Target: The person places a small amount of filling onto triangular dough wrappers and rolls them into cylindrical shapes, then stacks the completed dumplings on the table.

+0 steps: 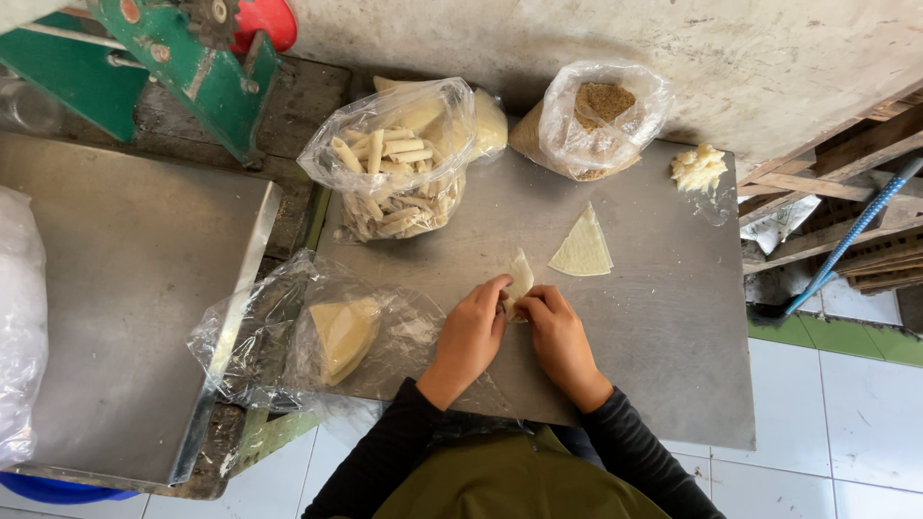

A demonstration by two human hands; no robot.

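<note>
A: How far along are you?

B: Both your left hand (471, 332) and right hand (558, 336) pinch one wrapper (520, 279), half folded. Behind it, a bag of finished rolls (399, 173); a flat wrapper (583, 248) waits beside.

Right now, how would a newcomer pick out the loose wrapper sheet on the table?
Start at the grey metal table and find the two clear plastic bags standing along its far edge. Just in front of the bag of brown filling lies a pale triangular pastry wrapper. It alone lies flat, unbagged and untouched, beside the hands.
</note>
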